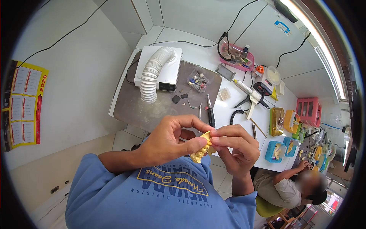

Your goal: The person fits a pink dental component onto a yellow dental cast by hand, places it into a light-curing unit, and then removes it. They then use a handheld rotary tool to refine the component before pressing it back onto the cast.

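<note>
A yellow dental cast (199,154) with a bumpy, tooth-like surface is held up in front of my chest. My left hand (172,138) grips it from the left, thumb pressed along its side. On the other side, my right hand (235,147) pinches its upper edge between thumb and fingertips. Parts of the cast are covered by my fingers. Just beyond my hands, a black-and-silver rotary handpiece (210,114) lies at the edge of a dark work mat (127,103).
A white extractor with a ribbed hose (150,74) stands on the mat, near a clear box of burs (199,80). To the right are a glue gun (249,95), blue baskets (275,151) and a pink basket (309,110). A co-worker (284,189) sits at the lower right.
</note>
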Tool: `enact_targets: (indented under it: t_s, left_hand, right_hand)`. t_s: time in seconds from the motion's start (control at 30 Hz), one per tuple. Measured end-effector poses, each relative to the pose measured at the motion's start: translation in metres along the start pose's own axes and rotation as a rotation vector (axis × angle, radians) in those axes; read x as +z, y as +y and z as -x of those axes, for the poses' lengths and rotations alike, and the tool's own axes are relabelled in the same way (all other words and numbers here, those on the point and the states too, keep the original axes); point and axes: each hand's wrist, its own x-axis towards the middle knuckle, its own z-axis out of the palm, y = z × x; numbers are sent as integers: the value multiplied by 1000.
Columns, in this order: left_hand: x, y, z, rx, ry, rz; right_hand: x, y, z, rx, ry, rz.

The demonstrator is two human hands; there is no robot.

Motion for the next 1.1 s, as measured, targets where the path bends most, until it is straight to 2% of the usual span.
enact_targets:
  t_s: [0.2,0.33,0.67,0.83,1.1]
  left_hand:
    - [-3,3,2,-28,-29,-59]
    - [-1,1,2,67,2,-144]
    - [3,3,8,123,-46,-136]
    - [3,3,10,152,-54,-161]
    - [1,-1,6,155,-45,-159]
  right_hand:
    - [5,0,0,-89,34,133]
    - [3,8,5,-193,85,246]
    - [0,-2,4,-176,131,188]
    - [-7,-3,0,-243,23,283]
    - [-6,4,-2,-282,12,350]
